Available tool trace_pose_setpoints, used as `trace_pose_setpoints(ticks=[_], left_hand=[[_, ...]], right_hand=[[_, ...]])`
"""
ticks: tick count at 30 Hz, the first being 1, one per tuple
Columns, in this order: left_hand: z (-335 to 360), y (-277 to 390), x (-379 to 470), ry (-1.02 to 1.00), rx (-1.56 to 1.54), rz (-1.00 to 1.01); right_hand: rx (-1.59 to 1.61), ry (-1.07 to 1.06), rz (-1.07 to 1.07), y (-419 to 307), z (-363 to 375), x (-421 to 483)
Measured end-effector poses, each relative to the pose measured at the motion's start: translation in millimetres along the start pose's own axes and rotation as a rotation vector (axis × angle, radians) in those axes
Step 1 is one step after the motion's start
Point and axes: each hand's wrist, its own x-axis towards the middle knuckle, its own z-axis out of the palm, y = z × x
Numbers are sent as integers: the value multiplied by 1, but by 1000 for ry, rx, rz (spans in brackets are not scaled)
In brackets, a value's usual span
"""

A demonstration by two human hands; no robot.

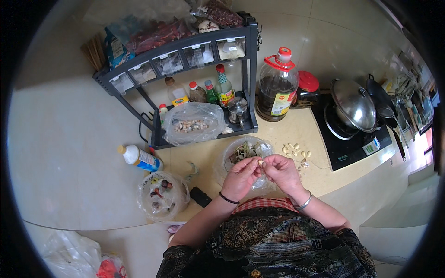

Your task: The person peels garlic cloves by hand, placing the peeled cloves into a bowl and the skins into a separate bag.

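My left hand (241, 177) and my right hand (284, 172) meet at the fingertips and pinch a small garlic clove (260, 162) between them. Under my hands stands a container lined with a clear plastic bag (224, 161); dry vegetable scraps (245, 152) lie inside. Just to the right, several pale peeled garlic cloves (294, 146) are scattered over the counter (306, 120). Closer to my right wrist lie a few unpeeled cloves (305, 163), partly hidden by that hand.
Behind stands a black spice rack (253, 80) with bottles and a bag of cloves (194, 123). A large oil jug (277, 87) and an induction cooktop (342, 153) with a lidded wok (353, 106) are rightward. Leftward are a white-and-blue bottle (139, 158) and a bagged container (180, 187).
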Motion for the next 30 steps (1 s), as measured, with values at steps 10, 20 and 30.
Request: trace_pose_setpoints(ticks=[10,20,30], left_hand=[[-1,13,-5,62,250,71],[-2,26,-2,222,531,172],[-13,24,-8,38,562,34]], right_hand=[[-48,-35,9,1,1,-3],[-419,38,-245,27,-10,21],[-796,-109,-573,-11,-5,16]])
